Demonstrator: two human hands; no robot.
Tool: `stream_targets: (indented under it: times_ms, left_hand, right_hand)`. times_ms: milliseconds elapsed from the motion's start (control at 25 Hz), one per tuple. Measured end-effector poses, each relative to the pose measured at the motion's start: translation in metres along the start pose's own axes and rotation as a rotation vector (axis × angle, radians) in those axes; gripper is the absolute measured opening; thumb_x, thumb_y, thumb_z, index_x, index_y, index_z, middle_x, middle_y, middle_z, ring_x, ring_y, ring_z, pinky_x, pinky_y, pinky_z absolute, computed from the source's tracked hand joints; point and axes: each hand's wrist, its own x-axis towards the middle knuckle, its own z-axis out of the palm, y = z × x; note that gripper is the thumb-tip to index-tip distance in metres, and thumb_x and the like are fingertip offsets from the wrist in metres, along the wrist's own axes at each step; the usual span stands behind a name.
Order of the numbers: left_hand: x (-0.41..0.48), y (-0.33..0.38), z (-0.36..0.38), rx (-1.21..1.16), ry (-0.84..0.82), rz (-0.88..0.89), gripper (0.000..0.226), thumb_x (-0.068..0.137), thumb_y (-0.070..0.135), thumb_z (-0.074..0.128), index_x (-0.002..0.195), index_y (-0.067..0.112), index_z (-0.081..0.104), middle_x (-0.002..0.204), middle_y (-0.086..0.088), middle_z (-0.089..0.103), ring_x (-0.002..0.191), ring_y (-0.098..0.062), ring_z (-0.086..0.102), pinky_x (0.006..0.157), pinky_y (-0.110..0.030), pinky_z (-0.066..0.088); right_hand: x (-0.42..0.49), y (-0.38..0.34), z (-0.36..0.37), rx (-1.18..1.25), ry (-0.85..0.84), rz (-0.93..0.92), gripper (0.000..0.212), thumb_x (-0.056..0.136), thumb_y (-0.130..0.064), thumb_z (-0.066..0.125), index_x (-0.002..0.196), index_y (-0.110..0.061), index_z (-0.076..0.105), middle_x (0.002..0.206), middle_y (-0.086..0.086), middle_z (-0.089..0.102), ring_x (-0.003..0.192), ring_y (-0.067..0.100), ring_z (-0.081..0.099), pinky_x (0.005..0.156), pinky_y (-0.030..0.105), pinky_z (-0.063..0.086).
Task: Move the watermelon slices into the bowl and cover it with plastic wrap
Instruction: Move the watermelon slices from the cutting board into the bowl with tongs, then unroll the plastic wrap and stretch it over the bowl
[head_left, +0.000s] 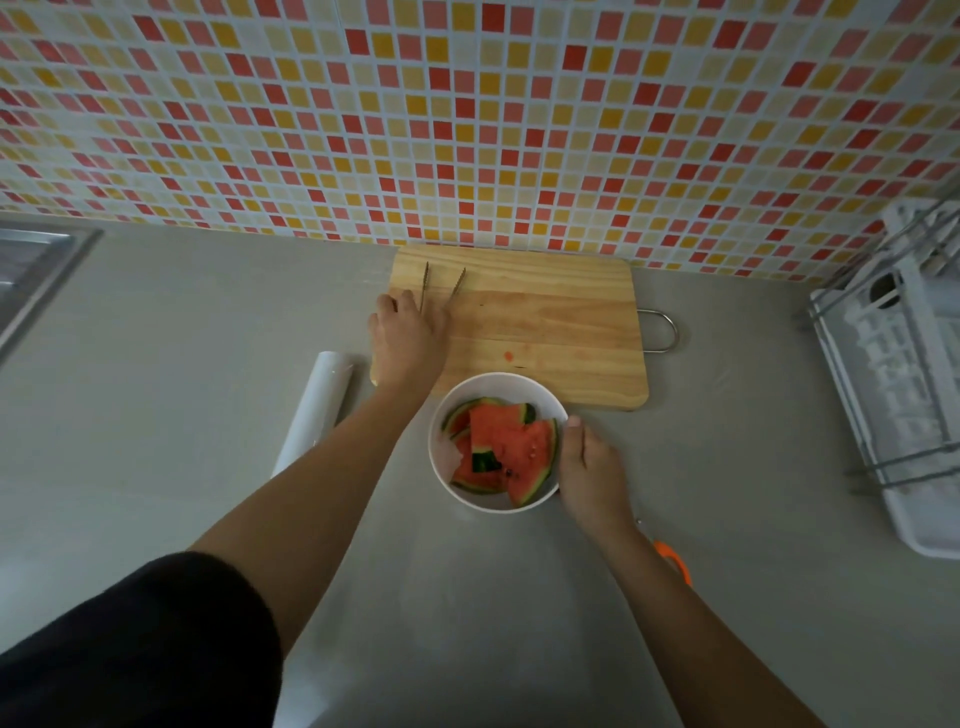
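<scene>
A white bowl stands on the grey counter just in front of the wooden cutting board. Several watermelon slices lie inside it, red flesh up with green rind showing. My right hand grips the bowl's right rim, thumb on the edge. My left hand rests on the left end of the board and holds metal tongs, whose two tips point toward the wall. A roll of plastic wrap lies on the counter left of my left forearm.
A white dish rack stands at the right edge. A metal handle sticks out from the board's right side. Something orange lies on the counter beside my right forearm. A sink sits at the far left. The tiled wall runs behind the board.
</scene>
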Motion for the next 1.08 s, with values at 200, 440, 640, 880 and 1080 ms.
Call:
stream_targets:
  times_ms: [200, 440, 640, 880, 1080]
  left_hand:
    - [-0.068, -0.020, -0.030, -0.056, -0.171, 0.102, 0.047, 0.101, 0.031, 0.032, 0.089, -0.002, 0.063, 0.085, -0.020, 0.068, 0.083, -0.038, 0.062, 0.068, -0.033, 0.043]
    - [-0.137, -0.024, -0.057, -0.141, -0.261, 0.066, 0.053, 0.100, 0.039, 0.034, 0.067, 0.005, 0.057, 0.070, -0.013, 0.061, 0.075, -0.033, 0.060, 0.065, -0.031, 0.035]
    - [-0.169, -0.037, -0.066, -0.159, -0.236, 0.091, 0.052, 0.100, 0.038, 0.036, 0.065, 0.004, 0.053, 0.064, -0.009, 0.056, 0.067, -0.028, 0.055, 0.060, -0.030, 0.032]
    - [-0.175, -0.048, -0.066, -0.222, -0.218, 0.036, 0.054, 0.099, 0.038, 0.036, 0.066, 0.001, 0.056, 0.065, -0.011, 0.058, 0.070, -0.028, 0.055, 0.063, -0.032, 0.036]
    - [-0.122, -0.122, -0.108, -0.147, 0.032, -0.100, 0.029, 0.096, 0.014, 0.042, 0.101, 0.002, 0.068, 0.101, -0.020, 0.068, 0.101, -0.036, 0.061, 0.079, -0.033, 0.041]
  right_hand:
    - [-0.005, -0.007, -0.004, -0.004, -0.019, 0.026, 0.041, 0.099, -0.033, 0.027, 0.072, -0.013, 0.051, 0.077, 0.016, 0.063, 0.078, 0.033, 0.059, 0.065, 0.034, 0.037]
    - [-0.057, -0.008, -0.017, -0.037, 0.019, -0.039, 0.037, 0.099, -0.023, 0.030, 0.067, -0.013, 0.044, 0.079, 0.024, 0.062, 0.079, 0.033, 0.057, 0.061, 0.029, 0.020]
    - [-0.088, 0.000, -0.013, -0.079, 0.013, -0.013, 0.042, 0.100, -0.026, 0.028, 0.063, -0.014, 0.045, 0.071, 0.019, 0.061, 0.076, 0.034, 0.060, 0.058, 0.031, 0.020]
    - [-0.091, 0.002, -0.012, -0.055, -0.013, -0.003, 0.040, 0.099, -0.025, 0.028, 0.064, -0.014, 0.043, 0.072, 0.020, 0.059, 0.078, 0.035, 0.058, 0.064, 0.032, 0.029]
    - [-0.092, 0.001, -0.015, -0.079, -0.036, -0.023, 0.044, 0.099, -0.028, 0.027, 0.062, -0.014, 0.045, 0.067, 0.013, 0.055, 0.076, 0.031, 0.055, 0.064, 0.033, 0.030]
